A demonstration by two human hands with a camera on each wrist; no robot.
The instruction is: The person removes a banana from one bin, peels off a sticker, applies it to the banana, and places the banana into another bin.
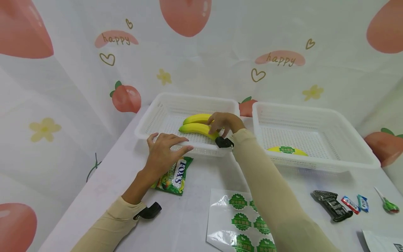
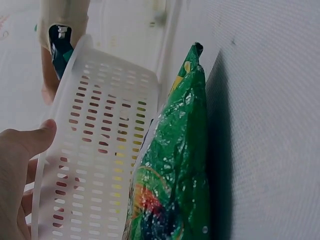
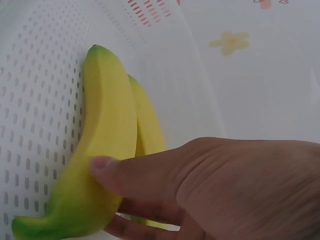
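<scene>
My right hand (image 1: 226, 122) reaches into the left white plastic basket (image 1: 206, 149) and grips the nearer of two yellow bananas with green ends. In the right wrist view, its thumb (image 3: 112, 172) lies on top of this banana (image 3: 105, 120), and the fingers curl under its far side. The second banana (image 3: 150, 122) rests alongside, partly hidden. At the basket's front left, my left hand (image 1: 165, 150) holds the rim, thumb outside and fingers over the edge. Below this hand lies a green Fox's candy bag (image 1: 179, 176), close to the basket wall in the left wrist view.
Another white basket (image 1: 324, 162) stands to the right, holding a banana (image 1: 300, 152) with a green sticker. A sheet of round green stickers (image 1: 220, 213) lies in front. At right are a black wrapped snack (image 1: 334, 206), small wrapped candies (image 1: 351, 204), a lollipop (image 1: 390, 206) and a white packet (image 1: 381, 241).
</scene>
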